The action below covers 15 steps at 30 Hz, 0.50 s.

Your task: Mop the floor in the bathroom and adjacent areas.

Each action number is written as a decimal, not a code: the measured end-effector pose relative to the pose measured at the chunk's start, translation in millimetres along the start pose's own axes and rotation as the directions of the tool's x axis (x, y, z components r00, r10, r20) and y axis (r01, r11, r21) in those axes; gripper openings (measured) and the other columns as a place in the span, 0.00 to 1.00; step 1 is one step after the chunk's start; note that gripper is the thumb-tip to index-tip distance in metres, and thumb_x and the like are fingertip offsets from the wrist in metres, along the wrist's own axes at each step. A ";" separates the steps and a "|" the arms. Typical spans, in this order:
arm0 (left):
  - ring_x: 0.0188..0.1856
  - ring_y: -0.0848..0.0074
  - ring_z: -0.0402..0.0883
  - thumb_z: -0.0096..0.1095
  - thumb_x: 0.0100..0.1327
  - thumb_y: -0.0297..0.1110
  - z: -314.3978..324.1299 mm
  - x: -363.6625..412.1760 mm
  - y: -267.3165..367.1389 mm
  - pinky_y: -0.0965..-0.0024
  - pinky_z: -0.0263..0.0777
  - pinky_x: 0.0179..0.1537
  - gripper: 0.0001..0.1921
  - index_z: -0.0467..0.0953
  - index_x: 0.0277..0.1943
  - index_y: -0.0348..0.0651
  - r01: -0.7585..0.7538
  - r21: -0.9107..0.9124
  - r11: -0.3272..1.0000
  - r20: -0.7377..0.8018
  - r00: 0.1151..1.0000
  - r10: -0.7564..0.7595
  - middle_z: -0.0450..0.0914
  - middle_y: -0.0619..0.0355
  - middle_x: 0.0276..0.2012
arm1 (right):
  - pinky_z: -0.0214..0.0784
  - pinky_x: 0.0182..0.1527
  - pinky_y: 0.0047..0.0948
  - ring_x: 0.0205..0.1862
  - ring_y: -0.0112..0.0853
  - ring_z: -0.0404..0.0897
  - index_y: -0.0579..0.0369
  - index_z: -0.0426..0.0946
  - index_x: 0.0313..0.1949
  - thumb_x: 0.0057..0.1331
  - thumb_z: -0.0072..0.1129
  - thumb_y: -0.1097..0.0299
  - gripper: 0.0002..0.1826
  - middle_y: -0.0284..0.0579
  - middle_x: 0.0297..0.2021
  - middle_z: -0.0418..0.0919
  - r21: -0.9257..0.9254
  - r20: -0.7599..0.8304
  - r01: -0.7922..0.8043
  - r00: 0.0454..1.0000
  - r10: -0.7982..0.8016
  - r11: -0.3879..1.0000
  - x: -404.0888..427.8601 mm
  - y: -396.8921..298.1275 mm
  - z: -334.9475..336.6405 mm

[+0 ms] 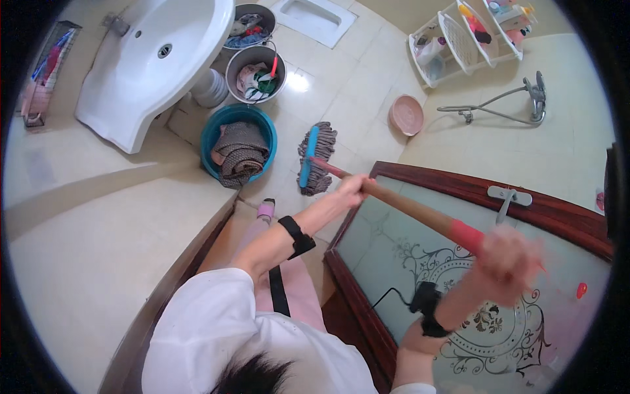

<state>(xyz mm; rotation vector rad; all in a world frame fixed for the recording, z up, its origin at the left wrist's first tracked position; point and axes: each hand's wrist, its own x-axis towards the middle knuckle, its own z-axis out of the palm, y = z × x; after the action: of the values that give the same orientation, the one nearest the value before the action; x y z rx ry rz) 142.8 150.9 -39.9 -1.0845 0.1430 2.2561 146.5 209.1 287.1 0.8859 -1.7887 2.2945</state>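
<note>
A string mop with a blue clamp head [311, 156] and grey yarn strands [326, 143] rests on the tiled floor. Its wooden handle [413, 204] slants up towards me at the right. My left hand [355, 189] is wrapped around the lower part of this handle. Higher up, my right hand [512, 263] grips the handle's end just past a red sleeve [466, 236]; this hand is blurred. Black straps sit on both my forearms.
A frosted glass door [443, 231] with a dark wooden frame stands close on the right. Left of the mop are a teal tub [206, 160] with a rolled mat, buckets of cloths and a washbasin [162, 29]. A pink basin [406, 116] lies by the far wall.
</note>
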 end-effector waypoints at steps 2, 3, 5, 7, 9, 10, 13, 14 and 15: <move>0.25 0.73 0.69 0.44 0.47 0.19 -25.0 29.1 22.5 0.75 0.71 0.26 0.03 0.60 0.26 0.35 0.004 0.003 1.000 -0.035 0.999 -0.004 0.65 0.57 0.22 | 0.43 0.10 0.16 0.05 0.17 0.47 0.50 0.52 0.16 0.53 0.37 0.73 0.10 0.29 0.04 0.51 -0.096 -0.115 -0.007 0.993 -0.005 0.995 -9.1 38.4 7.5; 0.25 0.73 0.69 0.44 0.47 0.19 -13.7 36.4 24.5 0.75 0.71 0.26 0.03 0.60 0.26 0.35 0.009 -0.003 1.000 -0.029 1.000 -0.009 0.65 0.57 0.22 | 0.43 0.10 0.16 0.05 0.17 0.47 0.50 0.52 0.16 0.53 0.37 0.73 0.10 0.29 0.04 0.51 -0.103 -0.109 -0.009 0.994 -0.002 0.995 -5.3 43.5 -2.1; 0.23 0.74 0.69 0.42 0.47 0.19 -0.7 32.8 14.5 0.76 0.71 0.24 0.02 0.60 0.25 0.35 -0.001 -0.083 0.997 -0.151 0.988 -0.012 0.64 0.57 0.21 | 0.47 0.11 0.17 0.07 0.19 0.52 0.51 0.54 0.14 0.52 0.38 0.73 0.11 0.32 0.05 0.53 -0.032 -0.341 -0.099 0.936 0.082 0.995 -7.2 37.8 -17.7; 0.23 0.74 0.68 0.40 0.48 0.19 -1.6 37.6 9.8 0.76 0.71 0.24 0.03 0.59 0.28 0.34 0.016 -0.117 0.993 -0.103 0.994 -0.029 0.64 0.56 0.22 | 0.46 0.12 0.17 0.07 0.19 0.50 0.51 0.53 0.17 0.53 0.36 0.73 0.09 0.31 0.06 0.52 -0.009 -0.275 -0.104 0.957 0.097 0.995 -5.3 30.7 -22.4; 0.25 0.76 0.69 0.43 0.47 0.20 8.8 18.1 -1.3 0.77 0.70 0.25 0.02 0.60 0.25 0.35 0.018 -0.096 0.995 -0.156 0.987 -0.033 0.66 0.56 0.23 | 0.45 0.11 0.17 0.07 0.18 0.49 0.52 0.52 0.16 0.54 0.35 0.73 0.10 0.31 0.06 0.52 -0.031 -0.211 -0.106 0.973 0.097 0.994 -8.3 13.6 -24.5; 0.26 0.75 0.69 0.44 0.48 0.21 16.6 9.2 -9.8 0.75 0.70 0.27 0.02 0.60 0.26 0.35 0.014 -0.062 0.998 -0.098 0.995 -0.020 0.66 0.55 0.25 | 0.45 0.11 0.17 0.07 0.18 0.49 0.52 0.52 0.16 0.54 0.35 0.73 0.10 0.31 0.06 0.52 -0.041 -0.224 -0.112 0.970 0.100 0.993 -2.9 -2.0 -22.8; 0.24 0.75 0.69 0.43 0.48 0.21 45.3 -2.2 -13.0 0.74 0.70 0.30 0.01 0.61 0.25 0.35 0.051 -0.099 0.994 -0.012 0.999 -0.052 0.66 0.56 0.23 | 0.45 0.11 0.17 0.07 0.18 0.47 0.52 0.53 0.18 0.54 0.35 0.73 0.08 0.30 0.06 0.52 -0.016 -0.133 -0.093 0.987 0.090 0.996 7.5 -9.7 -22.1; 0.23 0.77 0.68 0.44 0.49 0.22 26.0 25.7 -3.8 0.75 0.70 0.28 0.02 0.61 0.24 0.35 0.002 -0.017 1.000 0.119 0.993 0.000 0.66 0.57 0.20 | 0.45 0.11 0.17 0.07 0.18 0.47 0.52 0.53 0.18 0.54 0.35 0.73 0.08 0.30 0.06 0.52 -0.046 -0.165 -0.054 0.985 0.046 0.997 6.4 20.1 -20.1; 0.23 0.77 0.68 0.44 0.49 0.22 19.8 42.6 8.8 0.75 0.70 0.28 0.02 0.61 0.24 0.35 -0.003 -0.029 1.000 0.117 0.993 0.007 0.66 0.57 0.20 | 0.46 0.11 0.18 0.06 0.18 0.47 0.53 0.53 0.18 0.54 0.35 0.72 0.08 0.30 0.06 0.52 -0.085 -0.185 -0.024 0.983 0.008 0.996 8.9 39.5 -13.9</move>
<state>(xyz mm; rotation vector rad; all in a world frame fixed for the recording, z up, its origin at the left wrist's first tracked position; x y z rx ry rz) 104.6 171.6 -59.7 -0.9640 0.0653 2.3259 117.3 207.5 255.8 0.6246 -1.8059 2.2073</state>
